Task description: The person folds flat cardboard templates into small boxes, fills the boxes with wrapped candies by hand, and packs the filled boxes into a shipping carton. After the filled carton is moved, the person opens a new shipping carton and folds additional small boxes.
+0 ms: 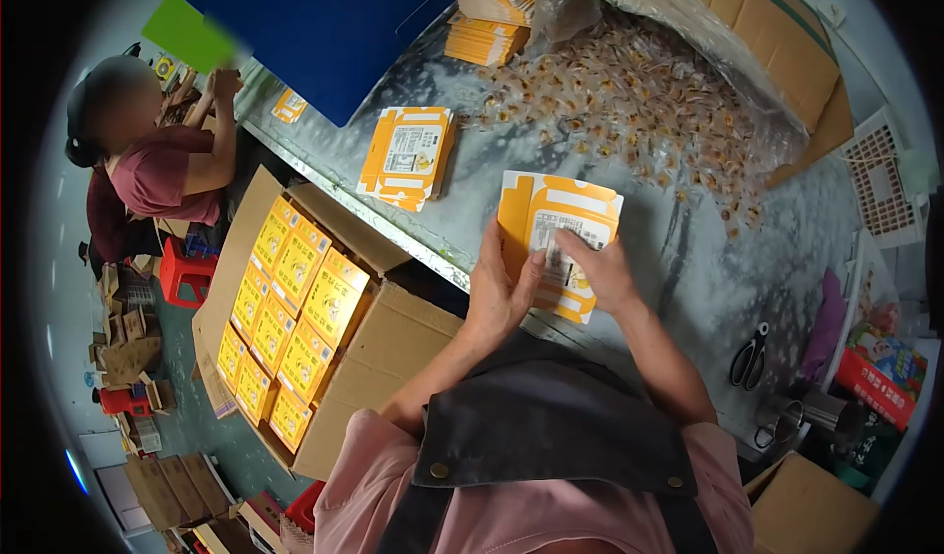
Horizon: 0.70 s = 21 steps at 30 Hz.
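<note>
1. Two bare hands hold one yellow-and-white flat carton (546, 215) upright-to-tilted above the table (688, 293) — whether it is a single sheet or several, I cannot tell.
2. The left hand (501, 293) grips the lower left edge, thumb on the printed front; the right hand (607, 267) closes on the right edge, its thumb lying across the label. Most other fingers are tucked behind the carton, so their spread is hidden.
3. Both forearms reach forward from the wearer's pink sleeves, slanting inward on either side of a dark apron (556, 421), so the hands meet close together.
4. Left of the hands lies a stack of flat cartons (408, 161), with taller stacks (492, 8) at the far edge.
5. Beyond the carton spreads a heap of small wrapped pieces (629, 102), spilling from a clear plastic bag (678, 13).
6. Scissors (750, 357) lie to the right, near a metal cup (784, 421).
7. An open cardboard box (369, 377) beside the table holds rows of yellow boxes (285, 313).
8. A blue panel (285, 23) blocks part of the far left tabletop — past it sits a co-worker (162, 180) with raised hands.
</note>
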### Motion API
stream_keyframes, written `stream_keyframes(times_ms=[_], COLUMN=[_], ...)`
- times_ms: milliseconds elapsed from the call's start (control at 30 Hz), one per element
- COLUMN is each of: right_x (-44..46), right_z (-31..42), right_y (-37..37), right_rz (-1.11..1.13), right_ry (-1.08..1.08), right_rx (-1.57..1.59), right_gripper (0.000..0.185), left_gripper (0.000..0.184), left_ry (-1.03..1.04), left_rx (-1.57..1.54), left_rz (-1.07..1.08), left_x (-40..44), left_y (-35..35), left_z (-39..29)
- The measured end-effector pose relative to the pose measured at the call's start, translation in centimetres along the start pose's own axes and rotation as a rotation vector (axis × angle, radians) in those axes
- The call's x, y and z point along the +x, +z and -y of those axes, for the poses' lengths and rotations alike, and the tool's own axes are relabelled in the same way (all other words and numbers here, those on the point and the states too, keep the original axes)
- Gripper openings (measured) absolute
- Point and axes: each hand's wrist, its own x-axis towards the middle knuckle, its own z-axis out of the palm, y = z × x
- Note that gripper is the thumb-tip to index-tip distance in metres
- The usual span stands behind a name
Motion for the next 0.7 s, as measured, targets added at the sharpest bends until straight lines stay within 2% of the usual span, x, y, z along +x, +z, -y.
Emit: stream_keyframes(times_ms=[100,167,233,267,300,367,400,533,633,667,700], right_x=[-1.2,-1.1,-0.7,-0.6,-0.5,-0.3,-0.3,0.5,1.0,1.0,1.1], right_z=[0.9,0.1,0.3,0.3,0.4,0.6,1.0,1.5,1.6,1.6,1.6], right_y=[1.2,1.8,1.0,0.8,0.6,0.7,0.9,0.3,0.4,0.3,0.4], right_rz=[0.062,0.049,0.044,0.061,0.077,0.113,0.13,0.194,0.239,0.251,0.252], right_ry=[0.043,0.017,0.063,0.054,0.042,0.041,0.052,0.079,0.079,0.076,0.084], right_rx=[0.01,0.008,-0.025,-0.063,-0.104,-0.132,-0.121,-0.135,-0.175,-0.187,-0.198], right_gripper=[0.026,0.026,0.026,0.026,0.026,0.025,0.025,0.025,0.025,0.024,0.024], left_gripper=[0.056,0.061,0.063,0.062,0.056,0.055,0.053,0.049,0.041,0.032,0.03], left_ry=[-0.184,-0.065,-0.074,0.143,0.07,0.109,-0.011,-0.282,-0.219,-0.311,-0.308], left_rx=[-0.194,-0.31,-0.005,0.262,0.282,0.148,0.173,0.033,-0.23,-0.367,-0.336], left_rz=[0.048,-0.086,-0.087,-0.071,-0.006,-0.058,0.0,0.174,0.071,0.05,0.04], left_x=[0.5,0.6,0.6,1.2,1.3,1.5,1.4,1.5,1.6,1.7,1.8], left_y=[-0.2,0.2,-1.0,-1.9,-2.5,-2.8,-3.4,-5.0,-4.7,-4.8,-5.0], left_z=[1.8,2.5,2.1,1.6,0.7,2.3,1.5,-0.2,1.3,1.5,1.7])
